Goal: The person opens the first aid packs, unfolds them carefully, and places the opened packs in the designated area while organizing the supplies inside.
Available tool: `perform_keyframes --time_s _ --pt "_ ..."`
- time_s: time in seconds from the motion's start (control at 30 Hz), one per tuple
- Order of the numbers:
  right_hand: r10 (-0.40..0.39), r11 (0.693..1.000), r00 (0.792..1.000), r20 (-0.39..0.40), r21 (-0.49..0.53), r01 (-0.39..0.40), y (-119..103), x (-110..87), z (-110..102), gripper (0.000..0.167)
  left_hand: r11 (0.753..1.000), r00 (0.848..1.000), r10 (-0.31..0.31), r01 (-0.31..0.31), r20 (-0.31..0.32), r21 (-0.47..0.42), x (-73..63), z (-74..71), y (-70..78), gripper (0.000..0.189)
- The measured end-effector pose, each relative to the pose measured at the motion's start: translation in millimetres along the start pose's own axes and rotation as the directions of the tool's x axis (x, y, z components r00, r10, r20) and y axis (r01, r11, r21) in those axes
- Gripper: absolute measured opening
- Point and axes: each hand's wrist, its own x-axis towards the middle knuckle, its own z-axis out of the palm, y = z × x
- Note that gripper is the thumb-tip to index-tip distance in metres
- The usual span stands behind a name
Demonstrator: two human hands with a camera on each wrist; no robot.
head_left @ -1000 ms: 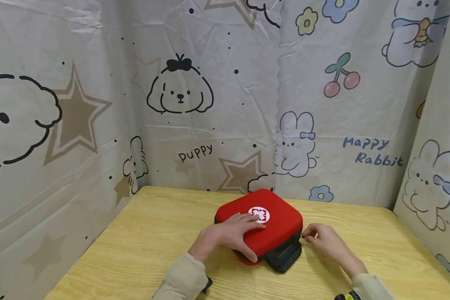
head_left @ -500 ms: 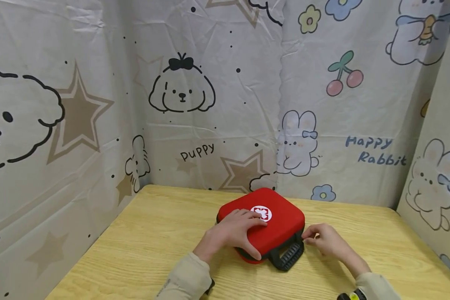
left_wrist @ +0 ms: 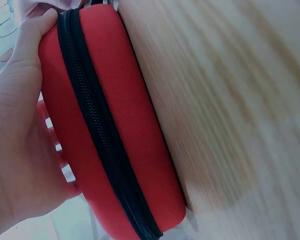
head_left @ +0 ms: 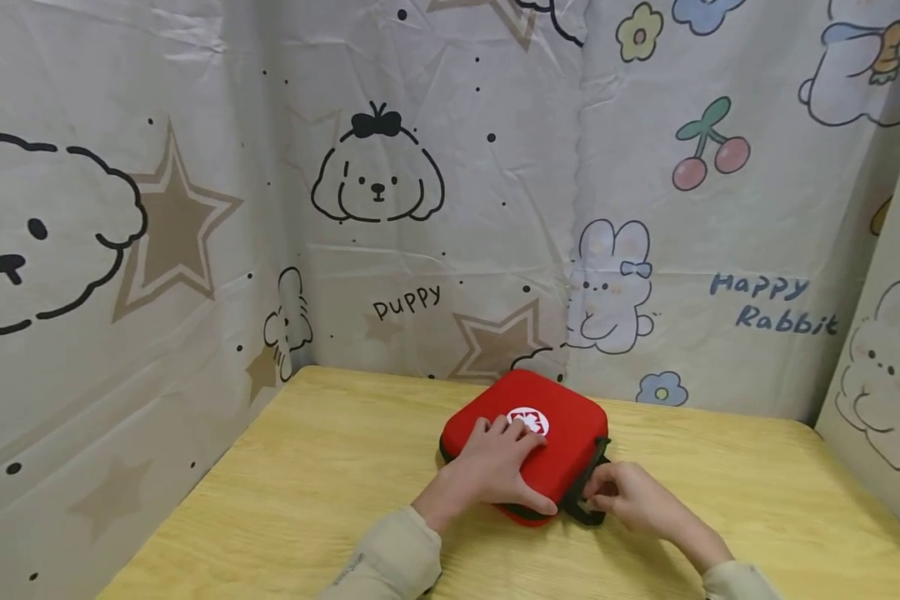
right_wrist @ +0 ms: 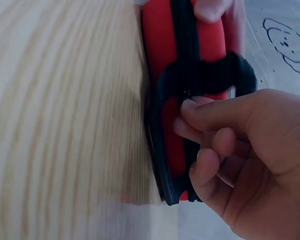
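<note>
Left hand (head_left: 487, 473) lies with fingers spread across the lid of the red case (head_left: 566, 417), at its 8 o'clock side, its thumb over the near edge beside the zipper (left_wrist: 97, 120); farther right, at the case's 4 o'clock, the right hand (head_left: 633, 498) brings thumb and forefinger together at the zipper, pinching what looks like its pull, mostly hidden. Both wrists emerge from soft beige cloth sleeves (head_left: 386, 554). Woven-looking red fabric covers the case in a fine grain, its corners broadly rounded; the zipper's dark teeth run between two smooth black bands, and a black handle (head_left: 583, 510) projects at 4 o'clock beside the right hand. Lying flat at 5 o'clock from the centre of the head view, the case is a squarish block turned on the diagonal, bearing a round white emblem (head_left: 531, 416) with red shapes, partly covered by the left fingertips. Beneath it, the pale yellow table (head_left: 345, 442) shows long wood grain. Around the table hangs a creased, off-white backdrop (head_left: 450, 167): from the case, a brown star (head_left: 176, 229) sits at 10 o'clock, a puppy face (head_left: 378, 192) at 11, pink cherries (head_left: 732, 155) at 1 and blue "Happy Rabbit" lettering (head_left: 783, 320) at 2.
</note>
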Motion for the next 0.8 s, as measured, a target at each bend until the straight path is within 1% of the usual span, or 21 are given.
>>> perform_keyframes --time_s 0.13,0.37,0.53,0.6,0.7,0.77,0.8 --pt "-0.040 0.999 0.999 -0.007 -0.013 0.040 -4 -0.5 -2 0.005 0.998 0.999 -0.044 0.045 -0.027 0.046 4.3 -2.0 6.4 0.087" --pt "-0.071 0.997 0.995 0.071 0.045 0.068 -14 0.7 6 0.006 0.992 0.993 -0.118 0.117 0.006 0.052 2.9 4.9 15.9 0.089" --pt "-0.063 0.997 0.996 0.062 0.045 0.060 -17 4.1 10 0.006 0.983 0.986 -0.168 0.167 0.007 0.071 1.1 5.8 16.6 0.089" --pt "-0.062 0.997 0.996 0.057 0.041 0.060 -16 3.7 11 0.005 0.982 0.985 -0.173 0.172 0.014 0.072 0.8 4.5 17.4 0.089" --pt "-0.059 0.997 0.997 0.050 0.060 0.056 -13 1.3 8 0.005 0.984 0.986 -0.165 0.162 0.035 0.075 1.6 0.3 19.2 0.091" --pt "-0.061 0.996 0.997 0.036 0.061 0.059 -10 -0.2 6 0.005 0.987 0.987 -0.149 0.145 0.052 0.073 1.6 -4.7 18.6 0.091" --pt "-0.062 0.996 0.998 0.028 0.060 0.060 -9 -0.9 4 0.006 0.989 0.989 -0.132 0.127 0.060 0.073 1.3 -6.9 17.4 0.090"
